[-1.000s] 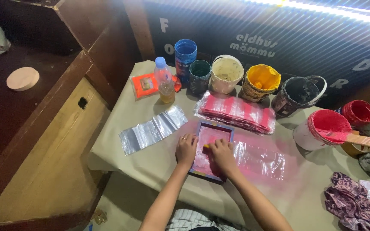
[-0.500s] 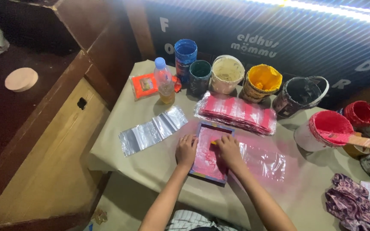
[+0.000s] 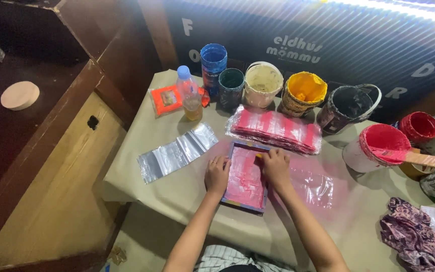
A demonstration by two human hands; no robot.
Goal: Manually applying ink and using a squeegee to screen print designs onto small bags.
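At the counter's (image 3: pixel 142 151) near edge lies a pink-stained frame (image 3: pixel 246 177). The left hand (image 3: pixel 217 174) presses flat on its left rim, grip wide, holding nothing. The right hand (image 3: pixel 276 166) rests on its upper right, fingers curled; I cannot tell what it grips. Beyond sit pink bags (image 3: pixel 277 130), then paint buckets (image 3: pixel 305 90) along the far edge.
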